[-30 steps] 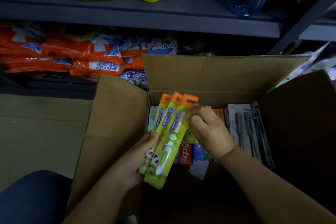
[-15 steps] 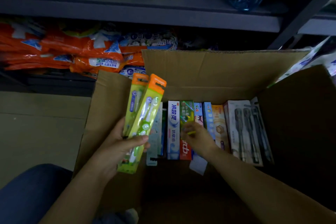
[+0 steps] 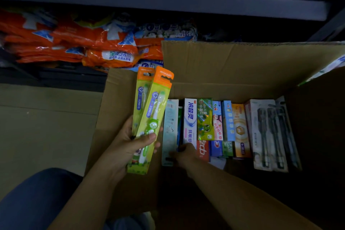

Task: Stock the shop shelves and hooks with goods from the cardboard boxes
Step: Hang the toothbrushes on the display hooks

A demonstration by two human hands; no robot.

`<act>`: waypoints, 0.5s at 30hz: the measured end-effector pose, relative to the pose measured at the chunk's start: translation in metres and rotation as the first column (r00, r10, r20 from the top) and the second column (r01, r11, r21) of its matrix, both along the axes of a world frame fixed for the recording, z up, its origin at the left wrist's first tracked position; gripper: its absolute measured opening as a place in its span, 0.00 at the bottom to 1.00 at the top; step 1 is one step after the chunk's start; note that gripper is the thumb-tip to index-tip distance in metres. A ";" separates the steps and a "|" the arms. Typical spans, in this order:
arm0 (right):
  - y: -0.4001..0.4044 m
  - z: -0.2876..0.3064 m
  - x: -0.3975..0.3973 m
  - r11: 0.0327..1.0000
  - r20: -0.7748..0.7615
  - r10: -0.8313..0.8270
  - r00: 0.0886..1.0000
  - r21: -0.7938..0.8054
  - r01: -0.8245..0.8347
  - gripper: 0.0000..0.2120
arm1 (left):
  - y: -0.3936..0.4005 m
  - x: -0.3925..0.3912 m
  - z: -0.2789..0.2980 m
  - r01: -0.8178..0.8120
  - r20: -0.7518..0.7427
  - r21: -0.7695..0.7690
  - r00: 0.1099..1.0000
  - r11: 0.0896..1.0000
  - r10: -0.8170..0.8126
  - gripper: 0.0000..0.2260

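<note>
Since half a second ago the right hand point(image 3: 183, 152) has slid leftward along the row in the cardboard box point(image 3: 233, 65), and its fingers now reach the pale carded pack point(image 3: 170, 132) at the left end, though whether they grip it I cannot tell. Meanwhile the left hand point(image 3: 130, 144) grasps the children's toothbrush packs point(image 3: 151, 117) beside the box's left wall. Gathering goods for the hooks seems the step in hand; next, that pack likely needs pinching and lifting clear of its neighbours.

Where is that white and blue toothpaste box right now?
The white and blue toothpaste box stands in the cardboard box, left of the green carton, with the right hand at its near end.
</note>
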State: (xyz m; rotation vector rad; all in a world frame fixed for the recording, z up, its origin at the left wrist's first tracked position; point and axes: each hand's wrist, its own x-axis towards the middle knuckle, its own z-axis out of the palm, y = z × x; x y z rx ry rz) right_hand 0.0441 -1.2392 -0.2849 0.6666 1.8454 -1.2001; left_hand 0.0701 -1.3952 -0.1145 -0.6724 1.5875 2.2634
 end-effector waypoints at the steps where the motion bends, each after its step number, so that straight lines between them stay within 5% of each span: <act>1: 0.002 0.000 0.000 0.996 0.040 -0.060 0.997 -0.063 0.062 0.20 | -0.001 0.000 -0.001 0.001 0.002 -0.001 1.000 1.000 -0.001 0.31; 4: 0.008 0.012 -0.004 0.965 0.109 -0.117 0.987 -0.221 0.139 0.16 | -0.001 -0.001 -0.002 0.007 -0.005 -0.016 1.000 1.000 -0.007 0.37; 8: 0.028 0.048 -0.018 0.946 0.080 0.005 0.997 -0.323 0.022 0.11 | 0.000 -0.002 -0.002 -0.007 -0.011 -0.008 1.000 1.000 0.007 0.38; 15: 0.083 0.143 -0.056 0.920 -0.313 0.118 0.942 -0.322 -0.222 0.12 | 0.005 -0.002 -0.002 -0.025 0.007 -0.020 1.000 0.999 0.025 0.45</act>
